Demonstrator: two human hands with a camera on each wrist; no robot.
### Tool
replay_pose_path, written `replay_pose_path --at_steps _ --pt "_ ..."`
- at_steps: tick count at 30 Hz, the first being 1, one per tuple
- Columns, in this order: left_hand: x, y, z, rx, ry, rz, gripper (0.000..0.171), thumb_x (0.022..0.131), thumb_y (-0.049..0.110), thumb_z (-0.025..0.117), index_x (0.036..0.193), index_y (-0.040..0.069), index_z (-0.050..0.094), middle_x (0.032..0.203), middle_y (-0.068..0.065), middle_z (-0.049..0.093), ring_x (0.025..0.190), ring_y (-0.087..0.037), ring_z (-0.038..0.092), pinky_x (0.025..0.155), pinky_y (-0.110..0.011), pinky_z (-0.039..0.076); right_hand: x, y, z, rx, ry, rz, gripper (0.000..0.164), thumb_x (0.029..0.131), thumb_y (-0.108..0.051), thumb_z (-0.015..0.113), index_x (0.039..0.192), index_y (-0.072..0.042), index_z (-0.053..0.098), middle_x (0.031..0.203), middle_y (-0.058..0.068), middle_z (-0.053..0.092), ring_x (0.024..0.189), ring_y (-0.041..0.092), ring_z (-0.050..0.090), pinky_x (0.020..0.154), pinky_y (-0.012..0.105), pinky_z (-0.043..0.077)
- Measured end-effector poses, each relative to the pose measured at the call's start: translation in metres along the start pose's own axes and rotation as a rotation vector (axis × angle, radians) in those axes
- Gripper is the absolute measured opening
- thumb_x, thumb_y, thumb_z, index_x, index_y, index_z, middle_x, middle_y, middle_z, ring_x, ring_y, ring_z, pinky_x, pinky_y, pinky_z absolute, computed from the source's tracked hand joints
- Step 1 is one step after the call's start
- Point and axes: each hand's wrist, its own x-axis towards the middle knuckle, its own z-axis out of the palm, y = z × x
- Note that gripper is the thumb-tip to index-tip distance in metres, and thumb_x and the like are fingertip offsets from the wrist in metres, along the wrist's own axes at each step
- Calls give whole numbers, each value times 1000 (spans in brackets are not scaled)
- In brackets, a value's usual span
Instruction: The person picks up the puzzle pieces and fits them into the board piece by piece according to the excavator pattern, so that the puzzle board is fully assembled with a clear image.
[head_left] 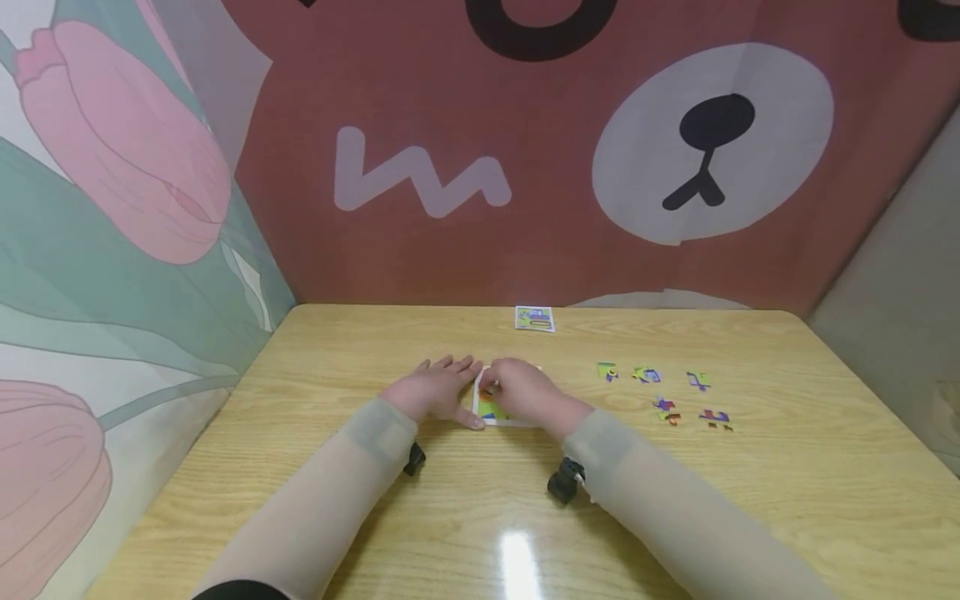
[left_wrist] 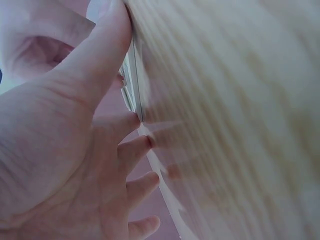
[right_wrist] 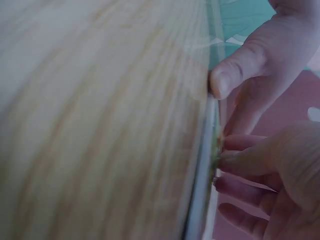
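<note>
A small puzzle board with a white border and green and orange picture parts lies on the table, partly covered by both hands. My left hand rests spread at its left side; in the left wrist view the thumb reaches the near edge and the fingers are extended. Over the board, my right hand has its fingers curled and pinches a puzzle piece against the surface. In the right wrist view, thumb and fingertips of the right hand meet at the board; the piece is mostly hidden.
Several loose puzzle pieces lie right of the board, with more pieces nearer me. A small picture card lies by the table's back edge. Behind the wooden table stands a printed wall.
</note>
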Motion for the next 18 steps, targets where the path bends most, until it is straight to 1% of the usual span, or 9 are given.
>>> replay_pose_path --at_steps 3,6,8,11,14,18 --pt "0 1 0 -3 -4 -6 107 80 67 66 160 19 14 165 -1 10 149 -30 7 118 -54 6 -8 -3 -4 -106 -52 -46 29 86 6 71 108 -12 77 108 2 71 109 24 62 97 43 49" --pt "0 1 0 -3 -7 -14 107 80 67 66 160 20 14 165 0 10 150 -30 7 118 -54 6 -17 -6 -7 -214 -100 -99 37 85 4 73 119 -13 74 118 3 69 117 26 58 99 46 47" --pt "0 2 0 -1 -8 -15 107 80 68 65 160 20 14 165 -1 10 149 -30 7 118 -55 6 -24 -8 -9 -286 -128 -131 41 88 1 71 126 -13 69 127 4 65 122 28 54 101 49 45" --pt "1 1 1 3 -7 -14 107 80 68 64 160 21 13 165 0 9 149 -30 6 118 -55 5 -32 -12 -8 -359 -153 -147 45 93 3 63 135 -11 62 138 5 57 128 28 49 103 49 43" --pt "2 1 2 8 -6 -16 107 80 69 64 160 21 13 165 0 9 150 -30 6 118 -55 5 -39 -16 -5 -388 -164 -139 46 96 2 57 141 -9 56 144 7 51 131 28 45 105 49 41" --pt "3 1 2 9 -11 -25 106 80 69 63 160 22 12 165 1 8 150 -29 5 118 -54 4 -43 -19 0 -372 -167 -121 47 98 1 53 145 -6 50 148 10 47 134 29 42 107 49 39"
